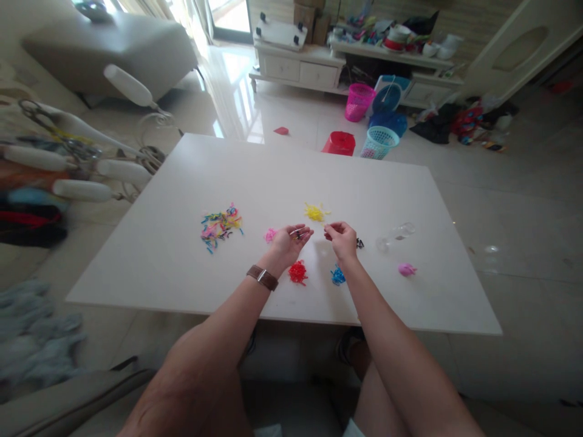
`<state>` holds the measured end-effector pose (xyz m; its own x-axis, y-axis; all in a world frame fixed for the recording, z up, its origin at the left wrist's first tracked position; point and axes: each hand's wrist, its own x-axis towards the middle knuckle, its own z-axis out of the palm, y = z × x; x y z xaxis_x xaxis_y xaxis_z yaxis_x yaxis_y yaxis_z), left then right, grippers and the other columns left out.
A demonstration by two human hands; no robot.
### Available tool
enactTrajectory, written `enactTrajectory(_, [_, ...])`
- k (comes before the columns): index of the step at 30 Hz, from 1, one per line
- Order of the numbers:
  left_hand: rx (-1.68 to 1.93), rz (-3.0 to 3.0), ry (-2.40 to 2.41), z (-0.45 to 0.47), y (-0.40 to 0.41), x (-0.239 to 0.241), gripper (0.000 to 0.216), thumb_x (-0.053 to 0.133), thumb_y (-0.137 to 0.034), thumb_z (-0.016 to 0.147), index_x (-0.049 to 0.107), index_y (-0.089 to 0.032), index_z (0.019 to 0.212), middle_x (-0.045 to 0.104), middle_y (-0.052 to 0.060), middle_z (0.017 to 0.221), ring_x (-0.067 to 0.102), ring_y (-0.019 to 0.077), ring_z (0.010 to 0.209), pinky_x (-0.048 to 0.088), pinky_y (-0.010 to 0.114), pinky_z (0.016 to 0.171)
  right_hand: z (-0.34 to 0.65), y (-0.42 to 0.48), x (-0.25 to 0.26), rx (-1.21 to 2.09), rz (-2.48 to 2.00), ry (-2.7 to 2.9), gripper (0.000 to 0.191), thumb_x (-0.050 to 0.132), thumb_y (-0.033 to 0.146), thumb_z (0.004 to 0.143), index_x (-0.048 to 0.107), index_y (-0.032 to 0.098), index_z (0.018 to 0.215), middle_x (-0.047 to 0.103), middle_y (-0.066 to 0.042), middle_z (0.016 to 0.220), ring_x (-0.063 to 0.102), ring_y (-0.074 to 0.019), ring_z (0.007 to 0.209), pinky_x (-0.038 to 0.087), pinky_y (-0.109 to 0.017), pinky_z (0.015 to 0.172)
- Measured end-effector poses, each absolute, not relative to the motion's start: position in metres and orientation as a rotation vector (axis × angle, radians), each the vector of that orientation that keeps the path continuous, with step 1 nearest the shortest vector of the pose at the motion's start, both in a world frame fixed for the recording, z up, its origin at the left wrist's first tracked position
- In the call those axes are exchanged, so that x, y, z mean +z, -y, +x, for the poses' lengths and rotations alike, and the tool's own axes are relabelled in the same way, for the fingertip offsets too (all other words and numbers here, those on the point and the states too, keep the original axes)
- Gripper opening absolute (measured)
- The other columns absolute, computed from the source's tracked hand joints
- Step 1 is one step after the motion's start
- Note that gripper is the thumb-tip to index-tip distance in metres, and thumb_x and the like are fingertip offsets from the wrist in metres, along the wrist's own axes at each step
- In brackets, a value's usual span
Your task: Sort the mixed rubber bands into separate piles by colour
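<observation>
My left hand (291,239) lies palm up over the white table (182,261), cupping a few small dark and coloured bands. My right hand (341,238) is beside it, fingertips pinched near a tiny piece; what it pinches is too small to tell. Sorted little piles lie around the hands: yellow (314,212), pink (270,235), red (297,272), blue (337,276) and black (359,244). A mixed multicoloured heap (221,226) is further left.
A clear plastic container (395,235) and a pink piece (407,269) lie right of the hands. Beyond the table stand a red stool (339,143) and plastic baskets (379,142). A rack (82,167) with white bars stands to the left.
</observation>
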<state>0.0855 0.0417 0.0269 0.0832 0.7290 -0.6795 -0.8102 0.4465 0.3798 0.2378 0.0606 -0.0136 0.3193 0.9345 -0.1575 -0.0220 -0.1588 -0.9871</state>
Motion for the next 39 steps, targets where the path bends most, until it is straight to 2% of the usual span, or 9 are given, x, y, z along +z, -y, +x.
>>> enactTrajectory(4, [1.146, -0.104, -0.922, 0.084, -0.042, 0.028, 0.021, 0.047, -0.005, 0.084, 0.062, -0.007, 0.098, 0.068, 0.014, 0.08, 0.071, 0.0211, 0.082, 0.058, 0.027, 0.077, 0.224, -0.075, -0.031, 1.13, -1.473, 0.645, 0.035, 0.084, 0.037, 0.058, 0.058, 0.018, 0.07, 0.063, 0.002, 0.061, 0.061, -0.0116, 0.056, 0.055, -0.026, 0.06])
enactTrajectory(10, [1.117, -0.07, -0.884, 0.079, -0.042, 0.03, 0.023, 0.047, -0.007, 0.082, 0.065, -0.009, 0.096, 0.071, 0.015, 0.087, 0.071, 0.0206, 0.084, 0.057, 0.029, 0.081, 0.207, -0.089, -0.018, 1.05, -1.268, 0.809, 0.033, 0.073, 0.045, 0.074, 0.063, 0.019, 0.091, 0.072, -0.003, 0.086, 0.07, -0.015, 0.078, 0.058, -0.031, 0.078])
enactTrajectory(12, [1.111, -0.063, -0.882, 0.077, -0.042, 0.031, 0.024, 0.045, -0.009, 0.083, 0.065, -0.008, 0.096, 0.071, 0.016, 0.087, 0.071, 0.0203, 0.084, 0.057, 0.028, 0.082, 0.208, -0.086, -0.009, 1.011, -1.285, 0.961, 0.03, 0.07, 0.045, 0.078, 0.065, 0.019, 0.092, 0.072, -0.004, 0.087, 0.069, -0.0162, 0.079, 0.057, -0.032, 0.079])
enactTrajectory(18, [1.133, -0.062, -0.896, 0.078, -0.042, 0.034, 0.023, 0.043, -0.01, 0.087, 0.066, -0.009, 0.091, 0.069, 0.011, 0.077, 0.068, 0.0171, 0.074, 0.056, 0.029, 0.082, 0.217, -0.065, 0.013, 0.847, -1.407, 1.611, 0.02, 0.069, 0.04, 0.08, 0.072, 0.02, 0.08, 0.069, -0.004, 0.083, 0.062, -0.0184, 0.077, 0.052, -0.033, 0.074])
enactTrajectory(22, [1.113, -0.02, -0.952, 0.081, -0.039, 0.033, 0.021, 0.045, -0.01, 0.088, 0.066, -0.01, 0.085, 0.069, 0.01, 0.075, 0.068, 0.0158, 0.072, 0.055, 0.027, 0.079, 0.22, -0.057, 0.016, 0.724, -1.404, 1.873, 0.012, 0.07, 0.032, 0.079, 0.074, 0.021, 0.077, 0.063, -0.005, 0.084, 0.057, -0.0189, 0.077, 0.05, -0.035, 0.075])
enactTrajectory(28, [1.069, 0.06, -0.917, 0.088, -0.035, 0.032, 0.018, 0.05, -0.005, 0.083, 0.068, -0.006, 0.086, 0.07, 0.012, 0.078, 0.068, 0.0165, 0.072, 0.055, 0.027, 0.078, 0.22, -0.046, 0.02, 0.753, -1.375, 1.845, 0.008, 0.066, 0.022, 0.079, 0.072, 0.02, 0.075, 0.06, -0.004, 0.084, 0.056, -0.0175, 0.076, 0.05, -0.033, 0.074])
enactTrajectory(34, [1.122, -0.032, -0.9, 0.091, -0.032, 0.031, 0.018, 0.05, -0.002, 0.083, 0.063, -0.012, 0.077, 0.061, 0.004, 0.063, 0.062, 0.0129, 0.063, 0.057, 0.025, 0.072, 0.222, -0.041, 0.025, 0.852, -1.364, 1.648, 0.014, 0.068, 0.033, 0.08, 0.076, 0.021, 0.079, 0.067, -0.003, 0.083, 0.055, -0.0147, 0.068, 0.049, -0.029, 0.065])
enactTrajectory(39, [1.12, 0.026, -0.935, 0.087, -0.036, 0.031, 0.02, 0.05, -0.004, 0.088, 0.065, -0.01, 0.077, 0.066, 0.009, 0.07, 0.065, 0.0133, 0.068, 0.056, 0.023, 0.075, 0.228, -0.043, 0.028, 0.859, -1.388, 1.58, 0.021, 0.07, 0.04, 0.079, 0.077, 0.021, 0.079, 0.071, -0.005, 0.084, 0.062, -0.0164, 0.069, 0.051, -0.03, 0.064])
